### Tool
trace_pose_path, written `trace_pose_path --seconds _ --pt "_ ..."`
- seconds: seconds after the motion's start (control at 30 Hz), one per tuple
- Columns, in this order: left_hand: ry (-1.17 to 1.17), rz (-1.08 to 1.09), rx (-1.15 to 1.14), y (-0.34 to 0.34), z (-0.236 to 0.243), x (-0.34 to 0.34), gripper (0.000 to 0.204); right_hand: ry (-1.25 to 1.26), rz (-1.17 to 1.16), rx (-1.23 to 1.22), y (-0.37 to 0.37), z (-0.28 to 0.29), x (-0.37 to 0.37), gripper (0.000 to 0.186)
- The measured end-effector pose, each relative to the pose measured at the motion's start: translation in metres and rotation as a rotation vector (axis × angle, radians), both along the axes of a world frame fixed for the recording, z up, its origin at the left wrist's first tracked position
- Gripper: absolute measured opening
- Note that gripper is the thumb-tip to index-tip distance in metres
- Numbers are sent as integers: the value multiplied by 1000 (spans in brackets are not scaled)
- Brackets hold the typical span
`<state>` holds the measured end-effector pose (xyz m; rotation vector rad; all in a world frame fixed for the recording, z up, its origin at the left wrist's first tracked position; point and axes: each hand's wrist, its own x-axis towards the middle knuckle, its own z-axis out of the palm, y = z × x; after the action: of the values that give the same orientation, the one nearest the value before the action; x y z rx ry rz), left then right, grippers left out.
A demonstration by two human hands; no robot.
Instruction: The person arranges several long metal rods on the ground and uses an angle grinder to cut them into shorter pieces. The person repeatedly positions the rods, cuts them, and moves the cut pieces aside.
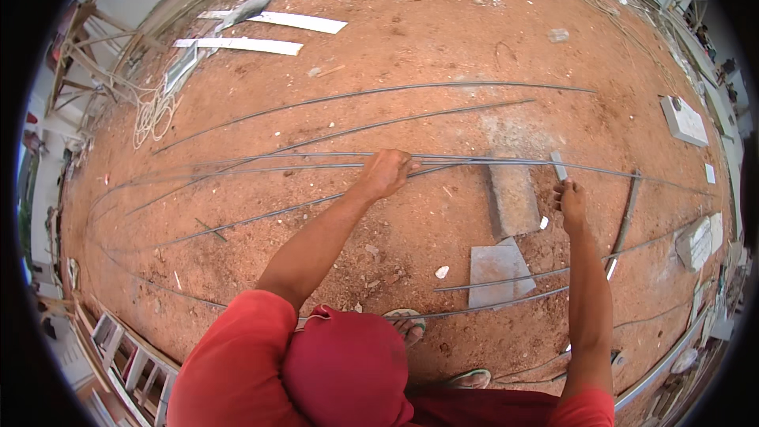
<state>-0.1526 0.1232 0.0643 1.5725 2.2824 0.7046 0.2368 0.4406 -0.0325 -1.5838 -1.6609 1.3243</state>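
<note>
Over reddish ground (pixel 443 39): one left hand (pixel 389 172), one right hand (pixel 572 199), one red cap (pixel 346 368); several metal rods (pixel 506 161) (overlapping, exact number unclear); one oblong brown block (pixel 514 199); two sandals (pixel 476 380); toward the ground's far left corner, two white strips (pixel 300 22) and one rope coil (pixel 150 120).

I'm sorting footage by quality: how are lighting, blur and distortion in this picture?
Head view: soft, fairly even light, no hard-edged shadow beside the concrete block; head view: the dark rods blur and fade toward the left, likely from motion; head view: fisheye curvature toward the rim, black corners; head view: white strips bright, near washed out.
</note>
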Motion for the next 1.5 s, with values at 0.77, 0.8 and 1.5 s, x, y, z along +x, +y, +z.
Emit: trace_pose_path --seconds 0.77,0.8,1.5 --pt "205 182 208 33 -60 -24 21 763 -73 -183 127 45 -21 38" --pt "179 209 192 52 -45 -35 21 770 -74 -166 133 53 -9 36" --pt "-272 -384 -71 -110 -38 139 16 552 -269 -359 17 68 -59 32"
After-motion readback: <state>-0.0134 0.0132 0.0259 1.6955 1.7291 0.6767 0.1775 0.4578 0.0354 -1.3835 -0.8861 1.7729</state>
